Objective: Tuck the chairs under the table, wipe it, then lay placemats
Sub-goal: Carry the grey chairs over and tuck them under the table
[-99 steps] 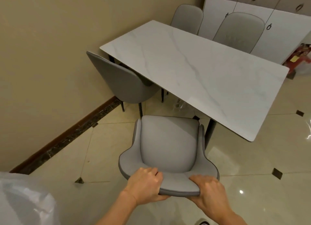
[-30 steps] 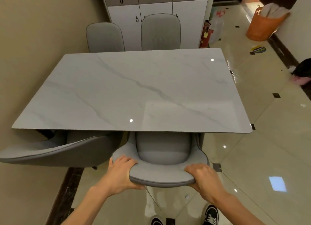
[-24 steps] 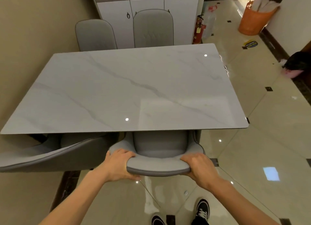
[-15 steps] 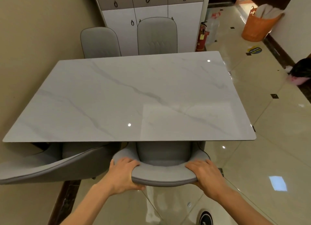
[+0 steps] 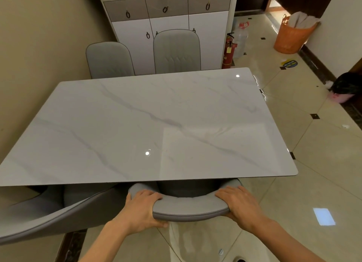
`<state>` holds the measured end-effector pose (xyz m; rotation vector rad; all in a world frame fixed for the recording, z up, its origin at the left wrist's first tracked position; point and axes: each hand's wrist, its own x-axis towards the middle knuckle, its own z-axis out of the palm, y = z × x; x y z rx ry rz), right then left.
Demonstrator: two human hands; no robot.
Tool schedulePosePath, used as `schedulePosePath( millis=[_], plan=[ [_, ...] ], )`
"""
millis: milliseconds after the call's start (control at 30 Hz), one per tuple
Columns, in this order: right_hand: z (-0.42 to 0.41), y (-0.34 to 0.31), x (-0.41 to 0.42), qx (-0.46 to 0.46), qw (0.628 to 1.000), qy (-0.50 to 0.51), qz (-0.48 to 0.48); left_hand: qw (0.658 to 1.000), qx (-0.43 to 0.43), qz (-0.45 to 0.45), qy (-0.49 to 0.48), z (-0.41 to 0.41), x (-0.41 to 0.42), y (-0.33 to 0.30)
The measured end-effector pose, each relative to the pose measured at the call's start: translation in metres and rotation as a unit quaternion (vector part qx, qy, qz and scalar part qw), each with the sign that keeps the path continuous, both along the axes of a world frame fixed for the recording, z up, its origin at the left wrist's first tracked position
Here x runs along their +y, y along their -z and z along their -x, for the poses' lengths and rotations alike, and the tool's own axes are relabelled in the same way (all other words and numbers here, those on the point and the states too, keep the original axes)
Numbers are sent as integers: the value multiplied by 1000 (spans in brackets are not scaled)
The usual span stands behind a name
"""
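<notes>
Hands on the back of a grey chair at the white table.

The left hand (image 5: pixel 140 210) and the right hand (image 5: pixel 240 205) both grip the top of the chair back (image 5: pixel 190 207), with fingers curled over it. This chair sits mostly under the near edge of the table (image 5: pixel 137 124). Another grey chair (image 5: pixel 49 214) is just beside it on the left, partly under the table. Two more chairs (image 5: pixel 176 52) stand at the far side, in front of a white cabinet (image 5: pixel 168 16). An orange basket (image 5: pixel 291 36) stands on the floor by the wall.
</notes>
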<state>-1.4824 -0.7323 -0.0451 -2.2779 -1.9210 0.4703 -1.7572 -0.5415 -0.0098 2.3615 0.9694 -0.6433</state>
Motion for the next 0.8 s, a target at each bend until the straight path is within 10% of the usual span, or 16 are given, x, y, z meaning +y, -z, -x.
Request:
schedulePosePath(
  millis=[800],
  plan=[
    [-9,-11,1,20,998,-46,39,999,28,1,-26,-12,-17,-23]
  ],
)
